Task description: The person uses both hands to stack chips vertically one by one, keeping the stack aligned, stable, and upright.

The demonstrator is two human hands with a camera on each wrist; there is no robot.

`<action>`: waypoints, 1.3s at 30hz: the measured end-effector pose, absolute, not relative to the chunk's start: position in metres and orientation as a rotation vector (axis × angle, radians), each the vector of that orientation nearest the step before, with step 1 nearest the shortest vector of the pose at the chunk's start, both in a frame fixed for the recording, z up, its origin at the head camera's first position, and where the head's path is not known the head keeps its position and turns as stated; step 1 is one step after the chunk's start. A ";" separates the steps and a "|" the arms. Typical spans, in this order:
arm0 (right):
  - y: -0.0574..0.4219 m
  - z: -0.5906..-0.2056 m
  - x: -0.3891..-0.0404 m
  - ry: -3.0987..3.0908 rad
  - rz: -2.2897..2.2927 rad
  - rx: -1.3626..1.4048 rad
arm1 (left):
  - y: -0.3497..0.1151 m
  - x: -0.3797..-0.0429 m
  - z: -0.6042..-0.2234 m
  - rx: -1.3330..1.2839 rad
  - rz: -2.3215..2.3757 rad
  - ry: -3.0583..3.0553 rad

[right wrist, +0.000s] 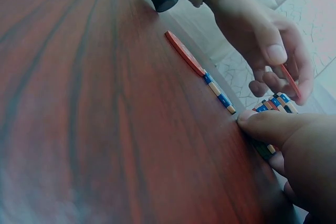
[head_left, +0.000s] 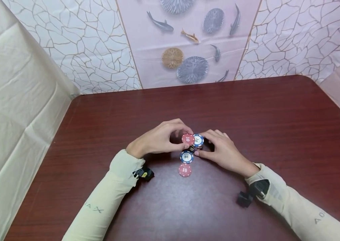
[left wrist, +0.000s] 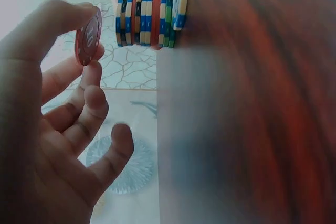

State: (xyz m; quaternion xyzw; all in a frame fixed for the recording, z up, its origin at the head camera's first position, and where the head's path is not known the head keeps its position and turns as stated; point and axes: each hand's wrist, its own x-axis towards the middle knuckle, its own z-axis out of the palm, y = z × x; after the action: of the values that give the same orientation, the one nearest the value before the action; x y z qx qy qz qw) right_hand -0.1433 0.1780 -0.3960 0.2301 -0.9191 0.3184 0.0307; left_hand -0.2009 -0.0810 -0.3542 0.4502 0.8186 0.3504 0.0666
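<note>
Between thumb and fingertips, my left hand (head_left: 162, 136) pinches a red poker chip (head_left: 188, 139) marked 10. The left wrist view shows this chip apart from the top of a chip stack (left wrist: 144, 19), with a gap between them. Blue-and-white, red, black and green edges show along the stack, and a blue-and-white chip marked 10 tops it. My right hand (head_left: 225, 152) holds the stack by its side, thumb near the base. Just in front of the stack, a blue-and-white chip (head_left: 186, 157) lies flat on the table, and closer to me a red chip (head_left: 185, 170).
The chips are on a dark reddish-brown wooden table (head_left: 272, 117). Patterned cloth (head_left: 97, 47) hangs behind its far edge, and pale cloth (head_left: 16, 100) along the left. A black camera (head_left: 145, 174) sits on the left wrist, another (head_left: 248, 195) on the right.
</note>
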 end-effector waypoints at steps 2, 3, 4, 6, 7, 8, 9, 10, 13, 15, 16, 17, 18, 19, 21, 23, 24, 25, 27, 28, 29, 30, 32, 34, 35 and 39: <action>0.178 -0.396 -0.143 -2.834 0.980 0.712 | -0.080 -0.200 -0.355 1.357 1.038 2.492; 0.178 -0.396 -0.143 -2.836 0.979 0.712 | -0.079 -0.199 -0.355 1.351 1.027 2.506; 0.178 -0.396 -0.143 -2.836 0.977 0.712 | -0.078 -0.198 -0.354 1.345 1.012 2.521; 0.178 -0.396 -0.143 -2.836 0.974 0.714 | -0.075 -0.196 -0.353 1.330 0.976 2.555; 0.178 -0.396 -0.143 -2.837 0.973 0.715 | -0.074 -0.195 -0.352 1.321 0.953 2.574; 0.178 -0.396 -0.143 -2.837 0.973 0.715 | -0.073 -0.194 -0.351 1.314 0.927 2.593; 0.178 -0.396 -0.143 -2.837 0.972 0.714 | -0.071 -0.193 -0.351 1.311 0.900 2.610; 0.178 -0.396 -0.143 -2.838 0.972 0.714 | -0.069 -0.193 -0.350 1.308 0.873 2.625; 0.178 -0.396 -0.143 -2.842 0.973 0.711 | -0.065 -0.191 -0.349 1.305 0.806 2.664; 0.178 -0.395 -0.143 -2.845 0.971 0.710 | -0.063 -0.190 -0.349 1.305 0.775 2.684; 0.178 -0.395 -0.143 -2.845 0.970 0.710 | -0.062 -0.189 -0.349 1.302 0.759 2.696; 0.178 -0.395 -0.143 -2.845 0.970 0.711 | -0.062 -0.189 -0.349 1.300 0.748 2.707; 0.178 -0.395 -0.143 -2.844 0.969 0.712 | -0.061 -0.189 -0.349 1.298 0.739 2.716; 0.178 -0.395 -0.144 -2.843 0.969 0.712 | -0.060 -0.188 -0.349 1.293 0.729 2.725; 0.178 -0.395 -0.144 -2.837 0.968 0.716 | -0.058 -0.187 -0.349 1.285 0.715 2.739; 0.178 -0.395 -0.144 -2.836 0.967 0.718 | -0.057 -0.186 -0.349 1.277 0.709 2.745; 0.178 -0.395 -0.144 -2.836 0.965 0.717 | -0.056 -0.186 -0.350 1.273 0.705 2.747; 0.178 -0.395 -0.143 -2.838 0.962 0.716 | -0.056 -0.185 -0.350 1.268 0.704 2.748; 0.177 -0.396 -0.143 -2.843 0.958 0.714 | -0.055 -0.184 -0.350 1.265 0.705 2.744; 0.177 -0.396 -0.143 -2.847 0.958 0.711 | -0.055 -0.184 -0.350 1.263 0.706 2.742; 0.177 -0.396 -0.143 -2.849 0.957 0.711 | -0.055 -0.183 -0.351 1.261 0.704 2.740; 0.177 -0.396 -0.144 -2.849 0.956 0.710 | -0.056 -0.183 -0.351 1.261 0.703 2.740; 0.177 -0.396 -0.144 -2.849 0.959 0.712 | -0.056 -0.183 -0.351 1.255 0.704 2.736; 0.177 -0.396 -0.144 -2.846 0.961 0.714 | -0.056 -0.183 -0.352 1.251 0.703 2.734; 0.177 -0.396 -0.144 -2.844 0.962 0.715 | -0.056 -0.183 -0.352 1.250 0.703 2.732; 0.177 -0.395 -0.144 -2.839 0.965 0.714 | -0.056 -0.184 -0.351 1.244 0.712 2.722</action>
State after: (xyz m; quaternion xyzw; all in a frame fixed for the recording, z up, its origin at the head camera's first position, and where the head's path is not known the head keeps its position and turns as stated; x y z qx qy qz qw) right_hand -0.1435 0.1769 -0.3952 0.2316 -0.9206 0.3130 0.0298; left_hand -0.1840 -0.0563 -0.3511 0.4041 0.8843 0.2314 0.0327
